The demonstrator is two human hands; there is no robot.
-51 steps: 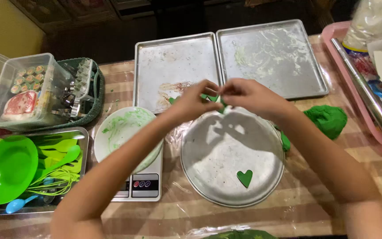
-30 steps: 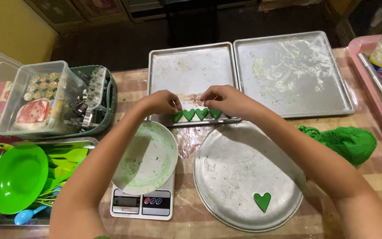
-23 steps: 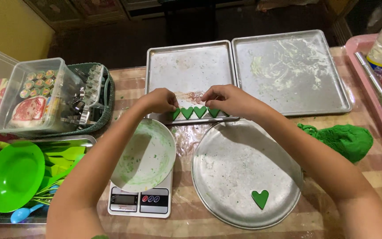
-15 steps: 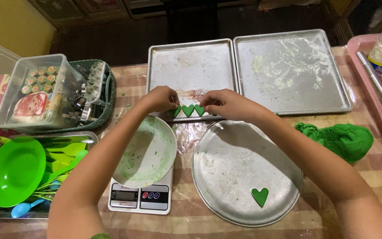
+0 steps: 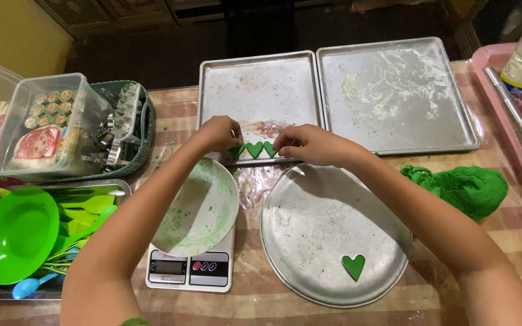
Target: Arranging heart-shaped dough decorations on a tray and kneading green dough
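My left hand [image 5: 220, 133] and my right hand [image 5: 307, 145] meet at the front edge of the left square metal tray [image 5: 261, 90]. Between their fingertips lies a short row of green heart-shaped dough pieces [image 5: 254, 149], touched from both ends. A single green dough heart [image 5: 353, 266] lies on the round metal plate [image 5: 309, 229] below my right forearm. A lump of green dough [image 5: 466, 188] sits to the right of the plate.
A second square tray [image 5: 394, 90] is behind on the right. A white bowl [image 5: 203, 205] rests on a kitchen scale [image 5: 188, 268]. At left are a clear box [image 5: 46, 124], a basket of cutters [image 5: 125, 121] and green plastic ware [image 5: 16, 235]. A pink tray [image 5: 502, 84] borders the right.
My hands moved from above the round plate to the left tray's front edge and set down the row of green hearts, then drew closer together around it.
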